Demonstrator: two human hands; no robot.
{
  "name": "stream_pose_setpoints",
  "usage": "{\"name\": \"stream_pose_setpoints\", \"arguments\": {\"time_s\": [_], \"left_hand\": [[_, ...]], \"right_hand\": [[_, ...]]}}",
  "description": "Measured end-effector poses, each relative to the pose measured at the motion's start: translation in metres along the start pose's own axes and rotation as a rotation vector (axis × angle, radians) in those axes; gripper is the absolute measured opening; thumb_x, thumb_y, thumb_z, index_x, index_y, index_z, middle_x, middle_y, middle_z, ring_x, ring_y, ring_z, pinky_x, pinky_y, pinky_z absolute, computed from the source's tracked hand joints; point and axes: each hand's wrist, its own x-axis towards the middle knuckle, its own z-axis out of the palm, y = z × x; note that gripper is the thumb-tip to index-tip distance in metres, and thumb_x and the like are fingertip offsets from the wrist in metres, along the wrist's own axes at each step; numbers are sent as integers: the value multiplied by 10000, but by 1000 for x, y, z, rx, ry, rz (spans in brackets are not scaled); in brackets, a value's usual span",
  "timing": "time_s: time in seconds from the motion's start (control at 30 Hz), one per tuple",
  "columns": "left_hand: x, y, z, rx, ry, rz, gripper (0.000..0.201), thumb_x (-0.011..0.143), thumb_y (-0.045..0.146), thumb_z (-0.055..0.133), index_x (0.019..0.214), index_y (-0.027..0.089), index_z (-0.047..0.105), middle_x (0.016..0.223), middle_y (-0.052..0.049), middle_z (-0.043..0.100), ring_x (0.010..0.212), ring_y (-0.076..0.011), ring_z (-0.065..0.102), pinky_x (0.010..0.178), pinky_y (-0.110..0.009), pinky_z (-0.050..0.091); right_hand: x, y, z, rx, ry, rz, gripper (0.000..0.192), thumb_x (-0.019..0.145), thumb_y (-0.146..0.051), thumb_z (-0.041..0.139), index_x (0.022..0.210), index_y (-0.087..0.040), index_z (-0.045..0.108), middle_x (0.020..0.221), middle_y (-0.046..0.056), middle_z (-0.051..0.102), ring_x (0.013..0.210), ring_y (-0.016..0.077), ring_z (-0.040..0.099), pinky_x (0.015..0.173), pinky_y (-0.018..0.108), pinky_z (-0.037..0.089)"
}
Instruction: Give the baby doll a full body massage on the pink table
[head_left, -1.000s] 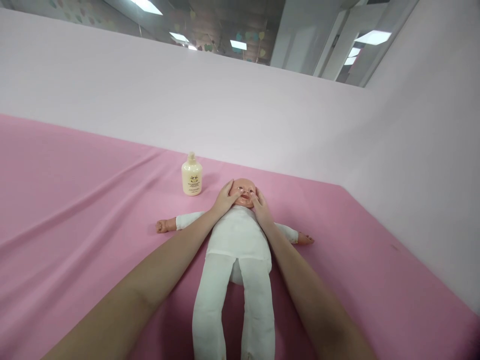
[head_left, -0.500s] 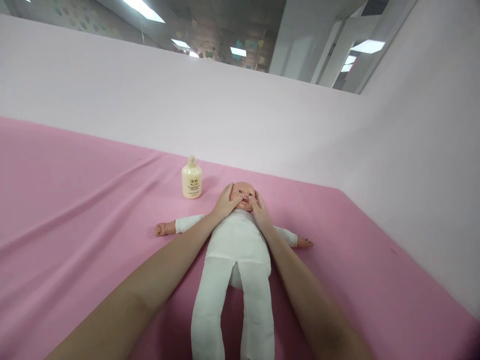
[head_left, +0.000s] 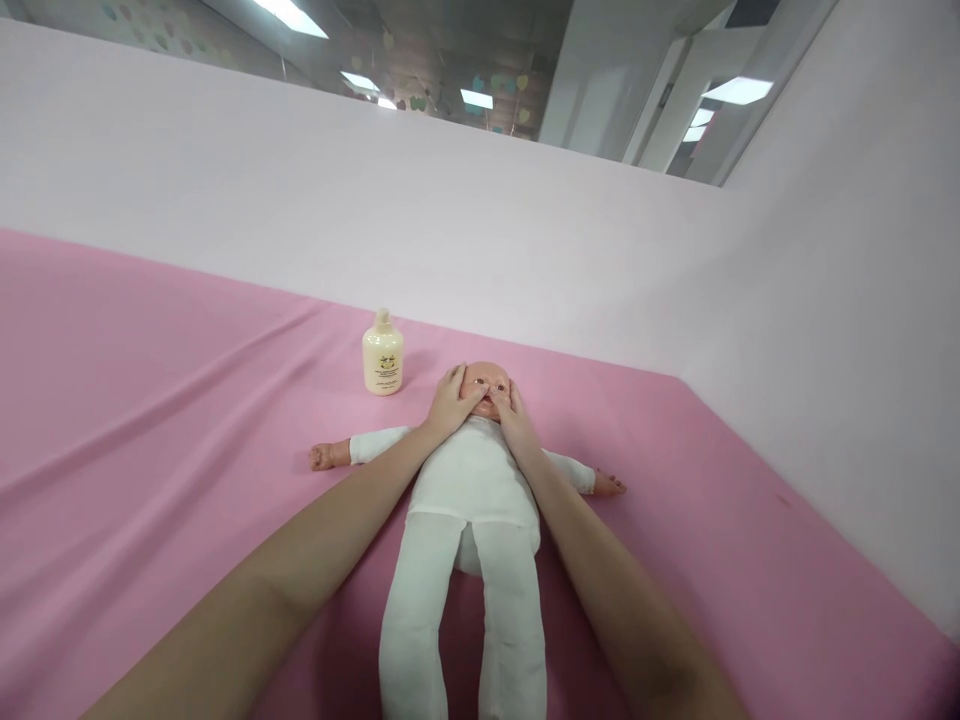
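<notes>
1. Both hands have an open, cupping grip on the head of a baby doll (head_left: pixel 480 470): nothing is clenched, and the fingers lie flat against the face.
2. On the doll's cheek toward the bottle, the left hand (head_left: pixel 448 405) rests with its thumb lying across the face just below the eye.
3. On the other cheek, the right hand (head_left: pixel 512 418) rests with its thumb close by the nose and mouth; the two thumbs nearly meet over the middle of the face.
4. Only the forehead and eyes of the doll show between the hands.
5. Lying on its back on a pink sheet (head_left: pixel 150 400), the doll has its head away from the person, arms spread to either side and legs pointing toward the camera. It wears a white suit; its bare hands stick out of the sleeves.
6. Near the head, on the left hand's side and apart from it, a cream lotion bottle (head_left: pixel 383 354) stands upright on the sheet.
7. Behind the sheet rises a pale pink wall (head_left: pixel 450 220).
</notes>
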Motion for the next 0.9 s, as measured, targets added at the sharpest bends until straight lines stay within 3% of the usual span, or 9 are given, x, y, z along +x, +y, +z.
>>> {"name": "stream_pose_setpoints", "arguments": {"time_s": [0.13,0.27,0.6,0.9], "left_hand": [[-1,0,0,-12,-11,-1,694,875,504,643,1436,123,500,1481,-196,501,1426,-334,441,1223,-479,318],[-2,2,-1,-16,-25,-19,742,856,517,664,1453,118,478,1466,-194,500,1445,-334,417,1226,-466,315],[-2,3,-3,-21,-32,-35,644,902,404,578,1459,98,474,1449,-197,504,1424,-318,447,1215,-456,342],[-4,0,-4,-93,-36,-41,607,970,441,482,1485,121,451,1490,-176,486,1448,-277,430,1222,-418,338]], "right_hand": [[0,-1,-2,30,-18,-43,886,866,-585,632,1610,-259,278,1666,-21,289,1567,210,237,1288,356,212],[-3,-2,-2,46,-24,-53,886,876,-556,629,1614,-229,265,1664,-7,293,1558,208,263,1280,344,235],[-5,-5,-2,122,-41,-54,818,894,-486,622,1601,-224,303,1604,1,416,1529,212,333,1258,355,306],[-1,4,-2,46,-35,-135,805,908,-562,590,1593,-230,326,1611,11,409,1525,206,342,1274,365,262]]}}
